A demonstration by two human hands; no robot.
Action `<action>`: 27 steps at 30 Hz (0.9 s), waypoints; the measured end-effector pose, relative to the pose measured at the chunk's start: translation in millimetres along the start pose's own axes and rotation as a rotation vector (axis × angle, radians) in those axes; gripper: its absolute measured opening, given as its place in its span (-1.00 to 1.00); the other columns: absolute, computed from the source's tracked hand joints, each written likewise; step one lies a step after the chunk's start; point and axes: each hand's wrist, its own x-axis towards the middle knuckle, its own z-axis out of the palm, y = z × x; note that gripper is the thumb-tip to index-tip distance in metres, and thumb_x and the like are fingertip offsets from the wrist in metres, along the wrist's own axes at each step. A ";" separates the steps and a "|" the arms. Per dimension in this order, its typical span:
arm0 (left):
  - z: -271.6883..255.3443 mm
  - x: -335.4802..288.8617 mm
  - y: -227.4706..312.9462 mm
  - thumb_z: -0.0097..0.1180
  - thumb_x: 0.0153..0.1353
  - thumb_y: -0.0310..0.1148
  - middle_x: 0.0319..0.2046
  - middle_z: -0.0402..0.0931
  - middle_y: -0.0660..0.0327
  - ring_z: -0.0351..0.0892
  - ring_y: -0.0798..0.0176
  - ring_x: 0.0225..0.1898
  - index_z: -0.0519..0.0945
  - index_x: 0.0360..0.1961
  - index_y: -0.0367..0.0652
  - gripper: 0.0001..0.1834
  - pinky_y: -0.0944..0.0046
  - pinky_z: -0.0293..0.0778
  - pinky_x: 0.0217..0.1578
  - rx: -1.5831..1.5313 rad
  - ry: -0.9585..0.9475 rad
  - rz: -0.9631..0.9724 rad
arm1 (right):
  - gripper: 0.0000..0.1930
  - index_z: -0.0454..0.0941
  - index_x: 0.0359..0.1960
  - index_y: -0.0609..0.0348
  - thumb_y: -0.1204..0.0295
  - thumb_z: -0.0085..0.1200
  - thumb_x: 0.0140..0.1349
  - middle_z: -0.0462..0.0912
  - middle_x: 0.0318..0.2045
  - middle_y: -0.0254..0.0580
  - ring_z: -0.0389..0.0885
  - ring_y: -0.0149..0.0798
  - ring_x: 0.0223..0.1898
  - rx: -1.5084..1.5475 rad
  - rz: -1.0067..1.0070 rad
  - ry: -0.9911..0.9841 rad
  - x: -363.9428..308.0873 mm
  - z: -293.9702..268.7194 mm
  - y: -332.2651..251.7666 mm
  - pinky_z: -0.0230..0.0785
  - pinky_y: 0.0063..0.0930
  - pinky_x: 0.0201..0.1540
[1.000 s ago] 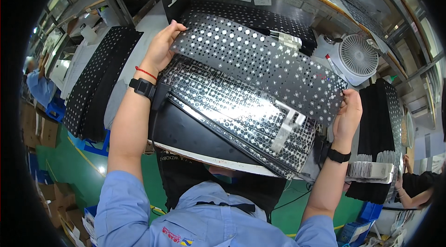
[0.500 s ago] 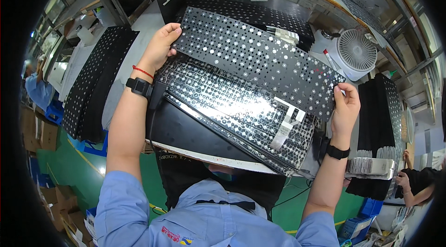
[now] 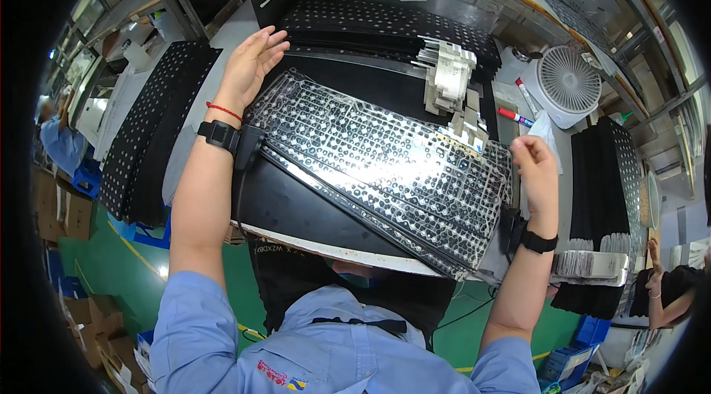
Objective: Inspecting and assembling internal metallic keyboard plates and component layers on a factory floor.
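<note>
My left hand (image 3: 255, 61) is raised at the far left corner of a clear fixture plate (image 3: 370, 157), its fingers stretched out and holding nothing. The plate lies slanted on a black base and is covered with rows of small round marks. My right hand (image 3: 537, 164) hovers by the plate's right end, fingers loosely bent and apart, with nothing visible in them. Behind the plate lies a stack of black sheets with silver dots (image 3: 370, 20). Silver tail strips (image 3: 452, 72) bunch at the stack's right part, reaching toward the plate.
A red marker (image 3: 511, 114) and a white fan (image 3: 569, 79) stand right of the plate. Dotted black sheets are piled at the left (image 3: 152, 127) and right (image 3: 598, 179), the right pile with silver tails (image 3: 592, 266). A co-worker's arm (image 3: 659, 286) shows far right.
The dotted black sheet has left both my hands, uncovering the plate and the silver strips behind it. My left hand's fingers have opened; my right hand has released its end.
</note>
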 end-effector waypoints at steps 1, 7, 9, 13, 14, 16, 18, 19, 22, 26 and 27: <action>-1.1 0.1 -1.0 -0.11 0.45 -0.28 0.09 0.47 0.02 0.55 0.26 -0.01 0.33 0.22 -0.33 -0.57 0.39 0.52 -0.04 0.026 -0.007 -0.018 | -0.87 0.57 -0.28 0.21 0.42 0.20 0.25 0.54 -0.45 -0.46 0.37 -0.62 -0.48 -0.059 0.031 -0.091 -1.6 -0.6 -0.2 0.23 -0.69 -0.42; -8.5 2.2 -4.9 -0.12 0.45 -0.26 0.06 0.50 0.07 0.55 0.28 -0.02 0.39 0.17 -0.29 -0.61 0.37 0.51 -0.03 0.125 -0.065 -0.086 | -0.88 0.56 -0.37 0.22 0.46 0.24 0.19 0.50 -0.51 -0.52 0.35 -0.64 -0.45 -0.185 0.087 -0.428 -8.1 -2.8 -2.4 0.22 -0.69 -0.37; -8.3 2.9 -4.1 -0.10 0.45 -0.25 0.06 0.51 0.08 0.54 0.28 -0.01 0.40 0.16 -0.28 -0.61 0.36 0.50 -0.01 0.160 -0.090 -0.093 | -0.91 0.55 -0.37 0.23 0.49 0.20 0.22 0.50 -0.50 -0.52 0.35 -0.63 -0.44 -0.081 0.012 -0.359 -7.1 -1.7 1.2 0.22 -0.69 -0.37; -2.0 -1.1 -6.9 -0.11 0.45 -0.23 0.07 0.51 0.07 0.53 0.27 0.01 0.40 0.16 -0.28 -0.60 0.33 0.47 0.02 0.183 -0.113 -0.128 | -0.94 0.55 -0.35 0.26 0.52 0.12 0.27 0.51 -0.47 -0.50 0.37 -0.61 -0.42 0.007 -0.041 -0.200 -6.6 1.5 -1.9 0.24 -0.69 -0.33; -0.2 -1.8 -5.2 -0.09 0.44 -0.23 0.07 0.51 0.07 0.53 0.27 0.02 0.40 0.17 -0.28 -0.59 0.34 0.46 0.03 0.193 -0.129 -0.135 | -0.92 0.55 -0.32 0.26 0.51 0.10 0.30 0.52 -0.46 -0.50 0.39 -0.61 -0.40 0.031 -0.064 -0.189 -5.3 1.3 0.5 0.26 -0.69 -0.30; 2.1 -3.0 -4.8 -0.07 0.43 -0.21 0.08 0.51 0.07 0.52 0.28 0.03 0.40 0.17 -0.28 -0.57 0.34 0.45 0.05 0.227 -0.149 -0.153 | -0.91 0.56 -0.29 0.27 0.49 0.09 0.31 0.54 -0.44 -0.49 0.39 -0.61 -0.39 0.049 -0.060 -0.143 -5.9 0.0 2.1 0.27 -0.68 -0.28; 2.9 -5.2 -5.1 -0.06 0.43 -0.18 0.07 0.51 0.07 0.52 0.29 0.03 0.41 0.17 -0.29 -0.55 0.33 0.43 0.08 0.274 -0.155 -0.177 | -0.89 0.57 -0.26 0.28 0.47 0.08 0.33 0.55 -0.41 -0.48 0.40 -0.61 -0.37 0.065 -0.083 -0.117 -6.5 0.6 0.1 0.27 -0.68 -0.26; 3.8 -6.0 -4.7 -0.03 0.41 -0.20 0.05 0.52 0.09 0.52 0.32 0.01 0.42 0.16 -0.29 -0.56 0.34 0.44 0.07 0.318 -0.164 -0.179 | -0.89 0.57 -0.26 0.28 0.47 0.08 0.33 0.55 -0.40 -0.48 0.40 -0.61 -0.36 0.073 -0.097 -0.109 -6.8 1.2 -2.5 0.27 -0.69 -0.26; 5.0 -5.6 -4.7 0.06 0.37 -0.26 -0.02 0.57 0.14 0.53 0.40 -0.05 0.47 0.11 -0.29 -0.60 0.39 0.46 0.01 0.430 -0.200 -0.179 | -0.88 0.57 -0.26 0.28 0.47 0.07 0.34 0.55 -0.39 -0.47 0.40 -0.60 -0.35 0.073 -0.133 -0.081 -6.9 1.4 -4.2 0.26 -0.70 -0.25; 6.0 -8.7 -2.6 0.12 0.32 -0.34 -0.18 0.62 0.25 0.54 0.49 -0.20 0.55 0.01 -0.29 -0.69 0.45 0.47 -0.11 0.407 -0.261 -0.208 | -0.88 0.58 -0.24 0.28 0.47 0.08 0.33 0.55 -0.39 -0.48 0.41 -0.60 -0.34 0.116 -0.151 -0.058 -5.2 -0.9 -0.7 0.25 -0.70 -0.24; 7.0 -10.0 -1.7 0.13 0.31 -0.36 -0.21 0.63 0.28 0.54 0.51 -0.24 0.57 -0.02 -0.29 -0.72 0.46 0.47 -0.14 0.371 -0.278 -0.225 | -0.88 0.58 -0.22 0.28 0.47 0.09 0.33 0.55 -0.39 -0.48 0.41 -0.60 -0.33 0.151 -0.148 -0.053 -4.7 -0.9 -1.1 0.25 -0.70 -0.23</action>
